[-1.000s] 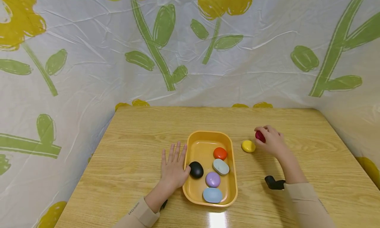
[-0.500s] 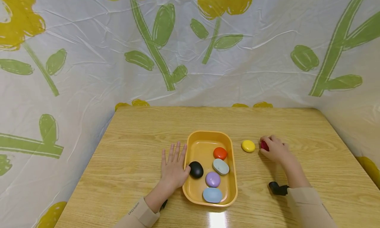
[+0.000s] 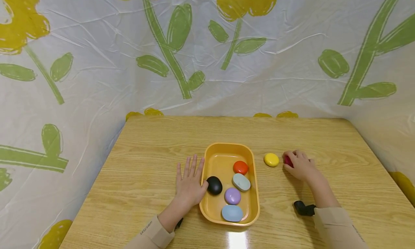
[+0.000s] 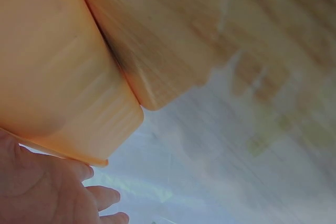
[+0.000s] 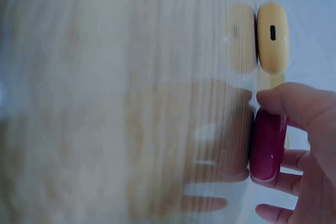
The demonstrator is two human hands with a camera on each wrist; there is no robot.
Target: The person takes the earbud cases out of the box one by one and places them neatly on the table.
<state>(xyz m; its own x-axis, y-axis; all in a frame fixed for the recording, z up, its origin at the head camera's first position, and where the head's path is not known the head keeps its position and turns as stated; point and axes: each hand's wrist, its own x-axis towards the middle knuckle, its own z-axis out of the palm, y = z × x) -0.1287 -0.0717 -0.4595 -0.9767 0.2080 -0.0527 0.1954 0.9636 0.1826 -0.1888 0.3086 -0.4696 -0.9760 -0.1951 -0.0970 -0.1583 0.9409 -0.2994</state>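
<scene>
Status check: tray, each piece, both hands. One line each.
Tray: upright on table, uncovered
Black piece: in tray
Orange-red piece: in tray
Gray piece: in tray
Lilac piece: in tray
Light blue piece: in tray
Yellow piece: on table, unheld
Dark red piece: on table, gripped
Left hand: spread, touching tray
Right hand: gripping dark red piece

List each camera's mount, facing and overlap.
Head: worn on the head, facing forward and down at table and orange tray; left hand, right hand and sleeves show.
Left wrist: worn there, looking along the tray's outer wall; part of the left hand shows.
Right wrist: worn there, facing the dark red piece and yellow piece; part of the right hand shows.
Shared: head and right wrist both show those two pieces.
</scene>
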